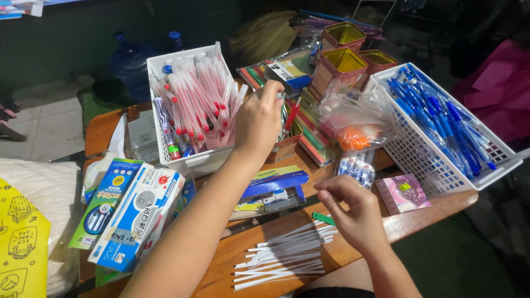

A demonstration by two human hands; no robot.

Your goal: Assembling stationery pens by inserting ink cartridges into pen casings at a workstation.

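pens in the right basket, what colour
Blue, seen in the head view: the pens fill the white basket.

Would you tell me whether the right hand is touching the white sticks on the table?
Apart: the head view shows the right hand raised above the white sticks.

— What is on the right?
— A white plastic basket full of blue pens (436, 124).
— And behind it?
— Three red square tins with yellow insides (353, 55). A small pink box (403, 193) lies near the wooden table's edge (436, 207).
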